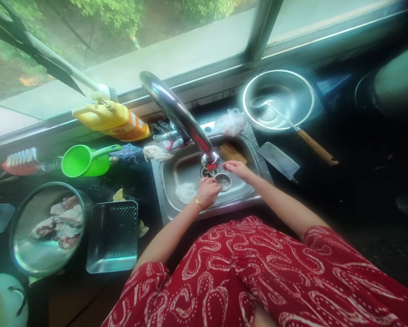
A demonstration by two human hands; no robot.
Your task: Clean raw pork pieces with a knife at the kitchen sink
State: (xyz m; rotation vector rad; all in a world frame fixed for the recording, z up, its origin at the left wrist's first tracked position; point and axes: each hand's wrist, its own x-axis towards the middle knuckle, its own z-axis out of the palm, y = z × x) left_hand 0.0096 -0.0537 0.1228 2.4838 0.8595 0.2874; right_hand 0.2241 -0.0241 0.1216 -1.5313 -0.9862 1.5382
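Both of my hands are over the steel sink (pixel 170 175), under the end of the curved chrome faucet (pixel 176 106). My left hand (pixel 209 192) is closed, its fingers curled beside the round drain strainer (pixel 223 181); what they hold, if anything, is hidden. On the other side, my right hand (pixel 238 170) is held with loosely bent fingers apart and shows nothing in its grasp. Just behind it a brown scrubbing pad (pixel 231 153) lies against the sink wall. A crumpled clear plastic bag (pixel 186 192) rests in the basin's left part.
Right of the sink are a steel colander (pixel 255 111) with a wooden-handled ladle (pixel 315 145) and a cleaver (pixel 279 160). To the left stand a yellow jug (pixel 111 120), a green dipper (pixel 84 161), a bowl (pixel 30 254) of raw meat pieces and a metal tray (pixel 111 240).
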